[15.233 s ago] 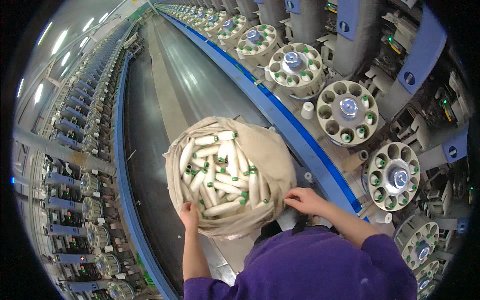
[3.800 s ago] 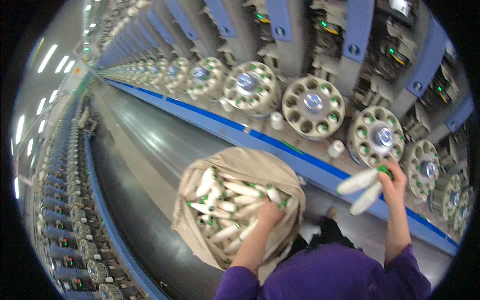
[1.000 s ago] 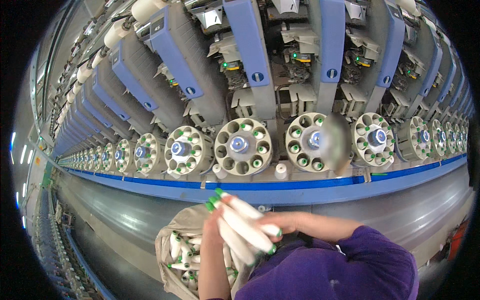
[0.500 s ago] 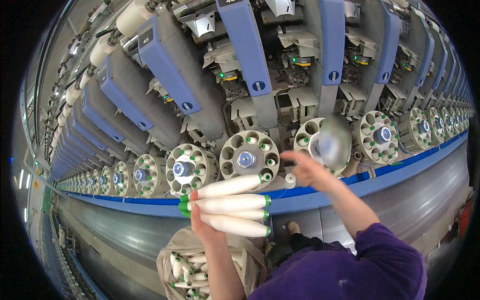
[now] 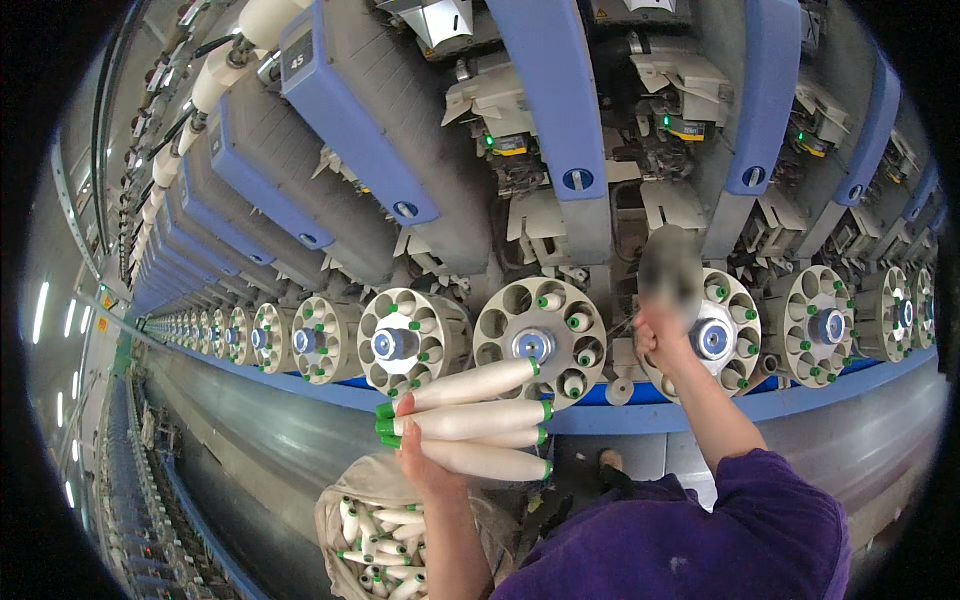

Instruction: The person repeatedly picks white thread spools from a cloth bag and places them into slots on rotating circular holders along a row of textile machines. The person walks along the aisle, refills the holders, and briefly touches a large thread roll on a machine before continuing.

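My left hand (image 5: 428, 462) is closed around several white yarn bobbins (image 5: 475, 421) with green ends, held side by side by one end. Their free ends point right, in front of a round bobbin magazine (image 5: 512, 352). That magazine has bobbins in its right-hand pockets, while pockets on its left look bare. My right hand (image 5: 664, 338) is raised at the left edge of another round magazine (image 5: 750, 322), its fingers curled together. A faint thread-like line shows beside these fingertips; what they pinch is too small to make out. A blurred patch covers the area just above them.
A cloth sack (image 5: 345, 480) of loose bobbins stands below my left forearm. A blue rail (image 5: 640, 420) runs along the machine front. Winding units with blue panels (image 5: 555, 110) rise behind the magazines. A small white disc (image 5: 620, 390) sits between two magazines.
My right hand has moved up and right from the middle magazine's edge to the magazine beside it, and its stretched fingers have curled in. The left hand keeps its bobbins. The view has shifted.
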{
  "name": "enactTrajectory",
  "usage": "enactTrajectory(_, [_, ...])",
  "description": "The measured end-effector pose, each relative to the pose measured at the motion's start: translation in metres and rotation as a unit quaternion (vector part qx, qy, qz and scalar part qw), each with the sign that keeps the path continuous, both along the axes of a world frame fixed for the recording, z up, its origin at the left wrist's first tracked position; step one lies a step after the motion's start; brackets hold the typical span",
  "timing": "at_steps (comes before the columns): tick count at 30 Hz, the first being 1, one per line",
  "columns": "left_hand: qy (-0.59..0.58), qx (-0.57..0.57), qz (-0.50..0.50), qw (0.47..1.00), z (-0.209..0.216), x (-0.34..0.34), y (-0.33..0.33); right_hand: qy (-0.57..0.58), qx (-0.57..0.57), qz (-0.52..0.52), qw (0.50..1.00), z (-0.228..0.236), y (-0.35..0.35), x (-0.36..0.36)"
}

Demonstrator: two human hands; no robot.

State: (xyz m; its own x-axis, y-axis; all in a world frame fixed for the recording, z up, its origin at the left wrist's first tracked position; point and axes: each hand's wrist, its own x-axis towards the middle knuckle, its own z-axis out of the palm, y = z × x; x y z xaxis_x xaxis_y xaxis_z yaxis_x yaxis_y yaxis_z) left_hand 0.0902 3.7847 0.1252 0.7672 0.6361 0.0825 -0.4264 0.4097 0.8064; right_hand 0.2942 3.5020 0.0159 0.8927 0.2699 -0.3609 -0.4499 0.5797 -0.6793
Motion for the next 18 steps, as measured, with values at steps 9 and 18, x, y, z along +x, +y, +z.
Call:
enactTrajectory(9, [-0.006,-0.015,-0.050,0.999,0.014,0.029,0.009,-0.094,-0.024,-0.232,0.968,0.061,-0.025,0.017])
enactTrajectory(18, [0.031,0.044,-0.093,0.994,-0.004,0.045,0.097,-0.172,-0.257,0.263,0.914,0.061,0.047,-0.021])
